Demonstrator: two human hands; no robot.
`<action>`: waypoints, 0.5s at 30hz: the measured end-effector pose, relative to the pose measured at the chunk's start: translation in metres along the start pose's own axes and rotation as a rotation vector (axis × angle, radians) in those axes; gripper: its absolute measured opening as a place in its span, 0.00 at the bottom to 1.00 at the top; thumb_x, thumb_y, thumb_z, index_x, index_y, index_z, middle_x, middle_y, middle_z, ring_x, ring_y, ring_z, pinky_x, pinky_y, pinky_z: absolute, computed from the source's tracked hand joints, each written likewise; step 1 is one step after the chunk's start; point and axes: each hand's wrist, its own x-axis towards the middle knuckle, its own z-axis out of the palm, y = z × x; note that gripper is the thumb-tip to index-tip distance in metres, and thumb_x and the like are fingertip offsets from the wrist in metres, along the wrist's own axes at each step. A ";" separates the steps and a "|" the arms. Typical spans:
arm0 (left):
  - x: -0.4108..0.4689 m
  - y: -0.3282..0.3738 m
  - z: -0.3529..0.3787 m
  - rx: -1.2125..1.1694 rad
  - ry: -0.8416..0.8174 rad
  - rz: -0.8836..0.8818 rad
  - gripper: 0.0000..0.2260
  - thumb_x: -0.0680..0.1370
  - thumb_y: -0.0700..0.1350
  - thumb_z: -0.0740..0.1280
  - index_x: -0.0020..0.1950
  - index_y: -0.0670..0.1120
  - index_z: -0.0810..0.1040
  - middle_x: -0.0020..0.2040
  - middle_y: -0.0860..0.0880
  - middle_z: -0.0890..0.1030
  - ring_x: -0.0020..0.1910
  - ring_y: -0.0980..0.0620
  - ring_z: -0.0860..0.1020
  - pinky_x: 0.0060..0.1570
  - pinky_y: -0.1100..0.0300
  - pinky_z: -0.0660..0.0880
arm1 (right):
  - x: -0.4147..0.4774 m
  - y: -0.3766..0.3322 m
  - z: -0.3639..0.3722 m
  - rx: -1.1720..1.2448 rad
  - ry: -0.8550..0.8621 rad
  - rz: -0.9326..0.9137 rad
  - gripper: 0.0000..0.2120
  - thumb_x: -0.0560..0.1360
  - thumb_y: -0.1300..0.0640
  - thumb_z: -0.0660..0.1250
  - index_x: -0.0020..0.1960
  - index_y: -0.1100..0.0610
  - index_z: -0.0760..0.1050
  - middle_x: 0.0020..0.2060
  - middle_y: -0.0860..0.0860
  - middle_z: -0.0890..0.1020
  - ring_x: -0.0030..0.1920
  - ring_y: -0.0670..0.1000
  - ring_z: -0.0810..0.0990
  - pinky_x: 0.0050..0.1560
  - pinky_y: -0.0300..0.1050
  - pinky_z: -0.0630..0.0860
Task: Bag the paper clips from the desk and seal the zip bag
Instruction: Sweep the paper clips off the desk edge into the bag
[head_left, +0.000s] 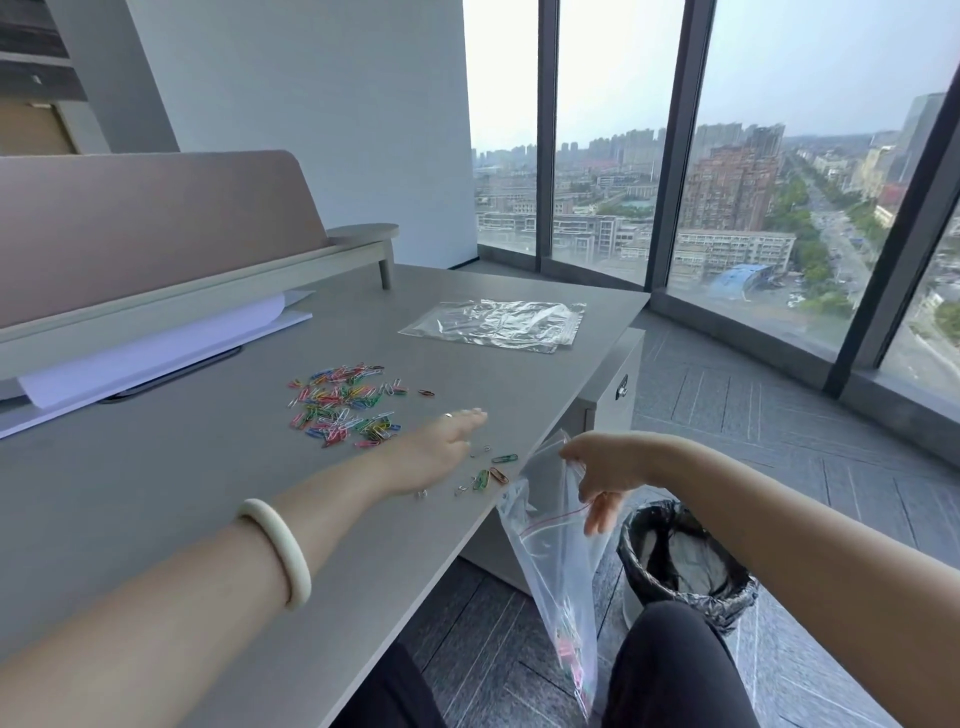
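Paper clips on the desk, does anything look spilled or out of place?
Yes: the paper clips lie scattered loose on the desk, a few strays near its edge beside the left hand.

No text, label, brand or number can be read anywhere.

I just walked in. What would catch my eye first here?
The heap of coloured paper clips in the middle of the grey desk stands out first, with the flat left hand beside it. Off the desk's edge the right hand pinches a clear zip bag that hangs down, a few clips already inside. Tall windows behind show a city far below.
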 end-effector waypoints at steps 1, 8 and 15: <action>-0.006 -0.009 -0.005 0.040 0.017 -0.026 0.22 0.81 0.38 0.51 0.76 0.46 0.55 0.78 0.51 0.55 0.77 0.57 0.53 0.72 0.66 0.47 | 0.001 0.001 0.001 0.014 -0.002 0.006 0.26 0.80 0.71 0.47 0.75 0.68 0.41 0.73 0.68 0.53 0.24 0.53 0.82 0.24 0.40 0.78; -0.052 -0.035 0.019 0.263 -0.178 -0.194 0.24 0.82 0.47 0.49 0.77 0.44 0.48 0.78 0.46 0.43 0.78 0.51 0.42 0.75 0.59 0.42 | 0.001 0.003 0.001 -0.040 0.017 -0.001 0.25 0.80 0.67 0.51 0.75 0.69 0.49 0.72 0.68 0.59 0.23 0.50 0.81 0.27 0.38 0.79; -0.032 -0.007 0.042 0.328 -0.079 -0.120 0.25 0.82 0.49 0.47 0.77 0.42 0.46 0.78 0.44 0.44 0.78 0.50 0.43 0.76 0.57 0.42 | -0.008 -0.006 0.007 0.014 -0.001 0.013 0.24 0.81 0.67 0.45 0.74 0.71 0.42 0.74 0.68 0.49 0.22 0.52 0.81 0.24 0.40 0.78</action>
